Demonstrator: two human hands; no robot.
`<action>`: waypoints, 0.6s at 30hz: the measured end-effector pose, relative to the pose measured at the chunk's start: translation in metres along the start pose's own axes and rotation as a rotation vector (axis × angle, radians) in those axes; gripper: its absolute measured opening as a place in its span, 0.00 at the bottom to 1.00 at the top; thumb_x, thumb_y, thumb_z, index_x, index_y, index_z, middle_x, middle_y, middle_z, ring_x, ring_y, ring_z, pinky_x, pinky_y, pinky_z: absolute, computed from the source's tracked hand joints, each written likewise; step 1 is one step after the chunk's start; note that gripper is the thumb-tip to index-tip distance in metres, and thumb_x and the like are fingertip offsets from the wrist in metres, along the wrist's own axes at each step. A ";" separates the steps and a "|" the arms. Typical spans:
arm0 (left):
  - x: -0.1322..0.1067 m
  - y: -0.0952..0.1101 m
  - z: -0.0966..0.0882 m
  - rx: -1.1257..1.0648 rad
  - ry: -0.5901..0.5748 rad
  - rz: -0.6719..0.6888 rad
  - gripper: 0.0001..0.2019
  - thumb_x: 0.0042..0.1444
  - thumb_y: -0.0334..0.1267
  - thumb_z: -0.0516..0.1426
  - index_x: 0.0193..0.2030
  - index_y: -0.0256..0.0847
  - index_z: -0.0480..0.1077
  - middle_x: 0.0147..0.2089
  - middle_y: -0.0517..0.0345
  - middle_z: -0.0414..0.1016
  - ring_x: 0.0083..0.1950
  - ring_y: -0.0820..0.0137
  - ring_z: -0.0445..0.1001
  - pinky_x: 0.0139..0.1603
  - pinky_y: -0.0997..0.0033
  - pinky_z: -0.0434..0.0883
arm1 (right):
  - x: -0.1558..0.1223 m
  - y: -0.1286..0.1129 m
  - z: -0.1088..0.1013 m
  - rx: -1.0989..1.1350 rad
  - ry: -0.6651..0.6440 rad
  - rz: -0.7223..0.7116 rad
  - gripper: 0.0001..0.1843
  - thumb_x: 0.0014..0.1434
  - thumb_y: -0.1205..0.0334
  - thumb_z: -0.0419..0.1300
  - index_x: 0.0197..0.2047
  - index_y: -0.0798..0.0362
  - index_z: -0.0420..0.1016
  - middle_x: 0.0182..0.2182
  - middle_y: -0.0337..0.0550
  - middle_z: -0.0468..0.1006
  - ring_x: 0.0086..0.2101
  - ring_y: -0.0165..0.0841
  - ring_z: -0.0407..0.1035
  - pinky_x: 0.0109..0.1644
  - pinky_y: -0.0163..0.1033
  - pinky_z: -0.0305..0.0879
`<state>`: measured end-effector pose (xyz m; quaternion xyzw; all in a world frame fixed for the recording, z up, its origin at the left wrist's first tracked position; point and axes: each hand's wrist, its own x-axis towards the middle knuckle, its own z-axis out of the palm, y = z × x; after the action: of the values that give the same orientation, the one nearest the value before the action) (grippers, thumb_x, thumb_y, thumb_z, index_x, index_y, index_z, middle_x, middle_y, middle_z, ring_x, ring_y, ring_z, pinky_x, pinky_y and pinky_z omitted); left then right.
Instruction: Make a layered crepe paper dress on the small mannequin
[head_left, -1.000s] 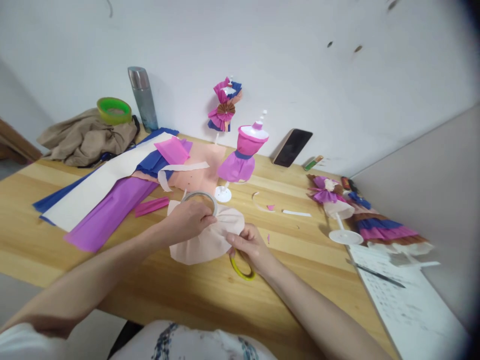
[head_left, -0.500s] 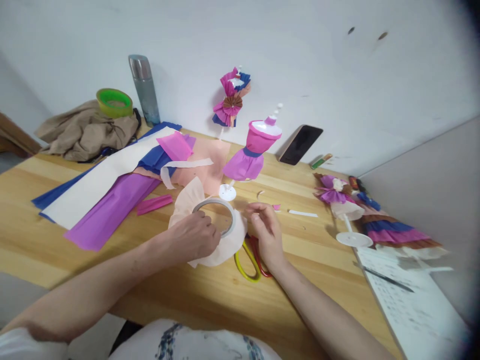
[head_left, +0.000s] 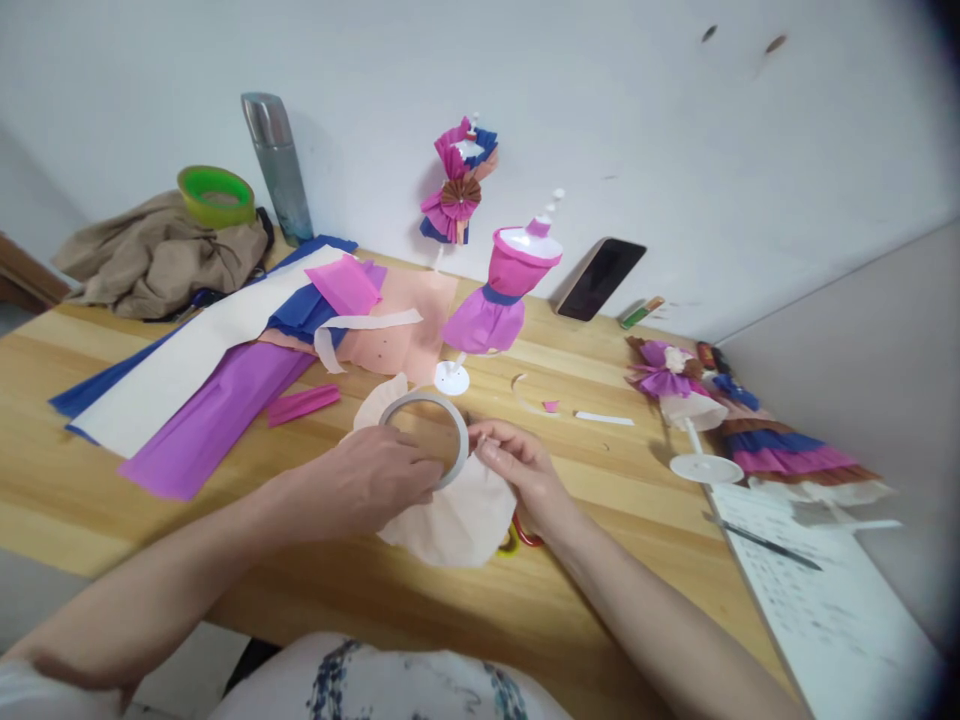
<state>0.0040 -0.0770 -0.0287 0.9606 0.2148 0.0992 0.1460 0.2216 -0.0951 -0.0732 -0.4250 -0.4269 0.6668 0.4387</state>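
Near the middle of the front edge of the wooden table [head_left: 322, 590], the left hand [head_left: 379, 468] curls its fingers round the near side of a tape roll [head_left: 463, 440], which is tilted up over a gathered piece of cream crepe paper [head_left: 465, 525]. Whether that hand also grips the paper, I cannot tell. The right hand [head_left: 521, 470] pinches the bunched edge of the crepe paper between thumb and forefinger, just beside the roll's right rim. Under the right hand and the paper, the red and yellow handles of a pair of scissors [head_left: 528, 534] show in part.

Beyond the hands, towards the back edge, stands a mini dress form [head_left: 506, 290] with a pink bodice, blue waistband and purple skirt. Behind it, near the wall, is a ruffled dress form [head_left: 459, 192] with a brown rosette. A smartphone [head_left: 602, 278] leans against the wall to the right of these.

Crepe paper sheets [head_left: 217, 420] in purple, white, blue, pink and peach spread over the left half, and a short pink strip [head_left: 304, 404] lies between them and the left hand. At the back left corner, a flask [head_left: 283, 180] stands beside a beige cloth [head_left: 172, 270]. By the right edge, a pen [head_left: 772, 545] rests on a handwritten sheet [head_left: 817, 610].
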 end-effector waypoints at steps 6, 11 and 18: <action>0.002 0.011 -0.018 -0.623 -0.112 -0.175 0.15 0.57 0.29 0.54 0.23 0.39 0.54 0.22 0.67 0.51 0.25 0.77 0.53 0.27 0.74 0.54 | -0.009 -0.021 0.004 0.118 -0.157 0.169 0.18 0.41 0.53 0.74 0.27 0.54 0.74 0.21 0.36 0.74 0.20 0.25 0.65 0.24 0.30 0.58; 0.004 0.005 -0.017 -0.671 -0.085 -0.223 0.13 0.57 0.31 0.54 0.24 0.38 0.57 0.23 0.67 0.52 0.26 0.78 0.54 0.26 0.75 0.54 | -0.009 -0.027 0.001 0.020 -0.142 0.188 0.20 0.42 0.48 0.73 0.29 0.55 0.74 0.22 0.36 0.75 0.19 0.24 0.65 0.22 0.29 0.58; 0.005 -0.003 -0.005 -0.444 0.014 -0.182 0.13 0.58 0.29 0.52 0.23 0.39 0.56 0.23 0.67 0.51 0.25 0.76 0.52 0.27 0.73 0.52 | -0.004 -0.026 -0.004 -0.213 -0.142 0.165 0.19 0.42 0.51 0.72 0.30 0.54 0.73 0.21 0.35 0.73 0.19 0.24 0.63 0.22 0.30 0.58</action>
<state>0.0059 -0.0717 -0.0245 0.8810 0.2742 0.1371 0.3604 0.2320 -0.0917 -0.0486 -0.4548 -0.4886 0.6800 0.3035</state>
